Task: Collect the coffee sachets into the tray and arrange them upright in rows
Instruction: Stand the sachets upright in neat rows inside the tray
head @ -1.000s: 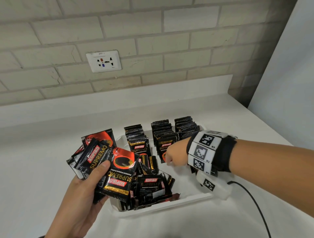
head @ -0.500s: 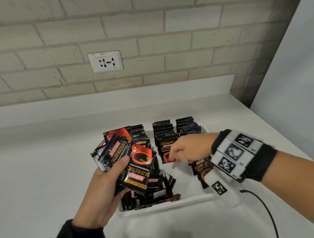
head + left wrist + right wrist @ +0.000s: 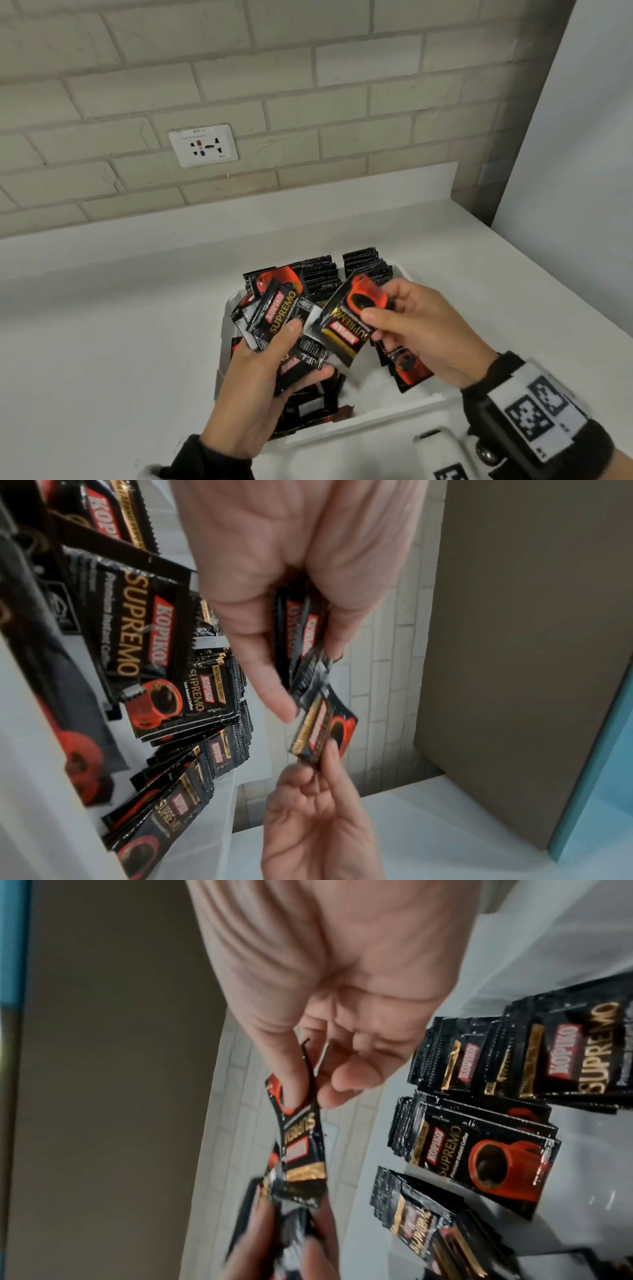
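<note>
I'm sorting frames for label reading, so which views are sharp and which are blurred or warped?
Head view: evenly lit, wide-angle bend in the brick wall, print on the bunch of sachets in the left hand legible. Left wrist view: tilted, near sachets smeared. Right wrist view: the pinched sachet in the right hand blurred, the upright rows legible.

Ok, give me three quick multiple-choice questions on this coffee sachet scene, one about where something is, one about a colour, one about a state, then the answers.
1. Where is the wall socket?
A. on the brick wall behind the counter
B. inside the tray
C. on the counter

2. What colour is the tray?
A. blue
B. white
C. red

3. What is the right hand doing?
A. resting flat on the counter
B. hanging idle
C. pinching one sachet

Answers: 1 A, it sits among the bricks. 2 B, its rim is white. 3 C, thumb and fingers pinch the sachet beside the bundle held in the left hand.
</note>
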The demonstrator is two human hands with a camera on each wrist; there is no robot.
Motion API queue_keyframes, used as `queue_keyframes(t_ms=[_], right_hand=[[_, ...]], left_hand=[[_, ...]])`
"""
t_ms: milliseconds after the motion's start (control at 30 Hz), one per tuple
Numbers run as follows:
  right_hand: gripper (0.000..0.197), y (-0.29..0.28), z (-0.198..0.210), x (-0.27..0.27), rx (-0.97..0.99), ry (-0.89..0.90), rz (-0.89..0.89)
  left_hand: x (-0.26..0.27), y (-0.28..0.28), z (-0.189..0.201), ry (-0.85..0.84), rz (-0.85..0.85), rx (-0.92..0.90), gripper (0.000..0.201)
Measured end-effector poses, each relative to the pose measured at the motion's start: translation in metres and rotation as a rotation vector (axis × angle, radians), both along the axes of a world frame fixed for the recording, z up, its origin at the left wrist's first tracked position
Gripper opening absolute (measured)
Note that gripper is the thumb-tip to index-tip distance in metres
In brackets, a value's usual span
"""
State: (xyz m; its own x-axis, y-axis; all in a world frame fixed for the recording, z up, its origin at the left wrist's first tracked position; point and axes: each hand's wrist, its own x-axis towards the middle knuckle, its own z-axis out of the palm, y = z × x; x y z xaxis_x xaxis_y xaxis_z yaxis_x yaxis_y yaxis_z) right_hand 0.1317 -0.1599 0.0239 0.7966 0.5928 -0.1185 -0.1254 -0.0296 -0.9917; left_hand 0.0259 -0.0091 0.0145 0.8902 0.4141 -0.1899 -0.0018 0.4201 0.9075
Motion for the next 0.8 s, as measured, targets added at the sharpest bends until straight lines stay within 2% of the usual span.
queue_keyframes(t_ms=[133, 200, 233, 333, 433, 500, 667, 800], right_hand=[[0.043, -0.01, 0.0, 0.003, 0.359, 0.278, -0.157], [0.048, -0.008, 0.001, -0.003, 0.417, 0.337, -0.138], [0.047, -0.005, 0.001, -0.007, 0.392, 0.329, -0.105], [0.037, 0.007, -0.005, -0.016, 0.196, 0.194, -0.057], [0.016, 0.014, -0.01, -0.016, 0.147, 0.106, -0.118], [0.011, 0.016, -0.012, -0.016, 0.145, 0.08, -0.133], [0.015, 0.017, -0.017, -0.017, 0.103, 0.131, -0.134], [0.033, 0.008, -0.002, -0.001, 0.179, 0.153, -0.216]], left_hand=[[0.002, 0.003, -0.003, 0.013, 0.032, -0.006, 0.03], [0.004, -0.001, -0.004, 0.019, 0.049, 0.042, 0.021], [0.006, -0.004, -0.003, 0.012, 0.052, 0.071, 0.02], [0.012, -0.012, 0.003, -0.013, 0.069, 0.118, 0.044], [0.014, -0.015, 0.01, -0.033, 0.074, 0.119, 0.034], [0.014, -0.014, 0.01, -0.029, 0.089, 0.117, 0.027], [0.016, -0.014, 0.009, -0.014, 0.106, 0.117, 0.023], [0.01, -0.001, 0.009, -0.041, 0.16, 0.112, 0.025]])
